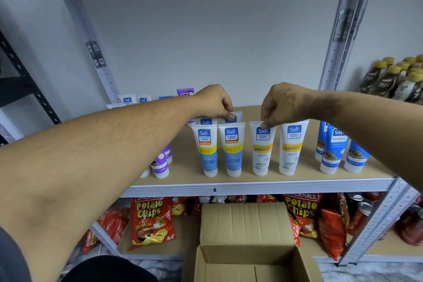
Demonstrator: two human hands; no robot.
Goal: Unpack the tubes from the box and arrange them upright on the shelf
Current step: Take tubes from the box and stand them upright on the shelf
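Several Safi tubes stand upright, cap down, on the wooden shelf (263, 179). My left hand (214, 101) pinches the top edge of a tube in the back row (235, 117), behind two blue-and-white oil control tubes (232, 149). The fingertips of my right hand (283, 103) pinch the top of a white Vitamin C tube (262, 147) in the front row; a matching tube (293, 145) stands just right of it. The open cardboard box (249, 247) sits below the shelf, and no tubes show inside it.
Blue Safi Naturals tubes (336, 149) stand at the shelf's right, purple tubes (161, 163) at its left behind my forearm. Dark bottles with gold caps (398, 78) fill the neighbouring shelf. Potato chip bags (151, 222) crowd the lower shelf behind the box. Metal uprights (343, 30) frame the bay.
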